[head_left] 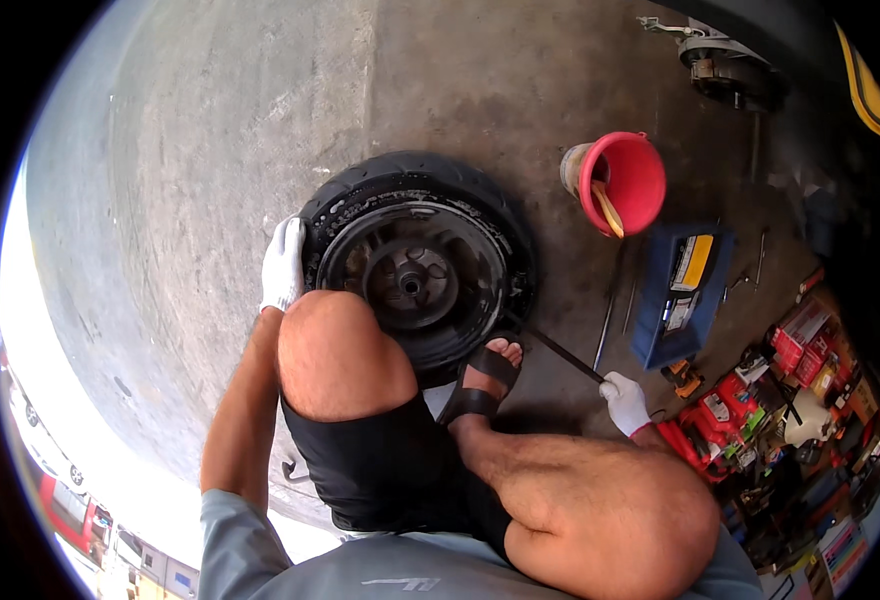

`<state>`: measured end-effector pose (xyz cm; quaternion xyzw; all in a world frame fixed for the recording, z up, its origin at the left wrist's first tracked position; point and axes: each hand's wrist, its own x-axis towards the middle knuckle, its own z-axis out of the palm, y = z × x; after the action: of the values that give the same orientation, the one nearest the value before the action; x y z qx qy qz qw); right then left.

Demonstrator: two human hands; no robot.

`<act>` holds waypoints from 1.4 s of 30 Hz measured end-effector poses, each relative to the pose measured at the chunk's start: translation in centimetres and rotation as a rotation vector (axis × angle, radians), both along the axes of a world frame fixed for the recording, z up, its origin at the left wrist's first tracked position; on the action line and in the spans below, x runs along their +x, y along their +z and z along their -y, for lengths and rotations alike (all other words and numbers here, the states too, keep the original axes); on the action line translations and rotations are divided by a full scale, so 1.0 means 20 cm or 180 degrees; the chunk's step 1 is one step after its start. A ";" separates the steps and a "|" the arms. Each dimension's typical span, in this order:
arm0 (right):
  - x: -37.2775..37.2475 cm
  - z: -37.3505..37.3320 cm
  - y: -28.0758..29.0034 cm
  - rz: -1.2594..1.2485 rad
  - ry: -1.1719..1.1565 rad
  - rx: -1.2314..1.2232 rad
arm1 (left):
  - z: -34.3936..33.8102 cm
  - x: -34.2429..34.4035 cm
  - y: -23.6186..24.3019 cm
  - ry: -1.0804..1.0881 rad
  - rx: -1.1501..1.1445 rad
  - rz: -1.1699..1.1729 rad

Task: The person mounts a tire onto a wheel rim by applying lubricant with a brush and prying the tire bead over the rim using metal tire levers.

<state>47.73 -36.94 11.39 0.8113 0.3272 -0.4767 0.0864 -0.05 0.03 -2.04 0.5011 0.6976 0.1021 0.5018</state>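
Observation:
A black tyre [410, 170] on a dark wheel rim [410, 283] lies flat on the floor before me. My left hand [282, 262], in a white glove, is closed on the tyre's left edge. My gloved right hand [622, 400] grips a long dark metal bar [560, 350], which reaches up-left to the rim's lower right edge. My sandaled foot [485, 378] is at the tyre's lower right side, beside the bar; my raised knee [335, 355] partly covers the tyre's lower left.
A red bucket [635, 185] with a wooden handle inside, a blue tray [650, 335] and loose rods [605, 320] are on the right. Red tool cases [800, 340] and assorted tools crowd the lower right. A mechanical assembly [720, 70] lies at the top right. Parked vehicles [55, 440] show lower left.

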 end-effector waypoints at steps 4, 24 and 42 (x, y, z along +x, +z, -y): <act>-0.21 -0.14 0.23 0.0287 0.0069 -0.0233 | 0.01 -0.04 0.01 0.0064 0.0053 -0.0140; -0.06 -0.60 0.54 -0.1854 -0.2824 -0.0859 | -0.17 0.02 0.00 -0.0360 -0.0387 -0.0307; -0.07 -0.46 0.52 -0.2314 -0.2543 -0.0868 | -0.15 0.03 -0.06 -0.0175 -0.0510 -0.0634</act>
<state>46.40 -27.66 21.72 0.6370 -0.0618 -0.7597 -0.1154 0.58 2.99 -3.32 0.4860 0.7359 -0.0180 0.4711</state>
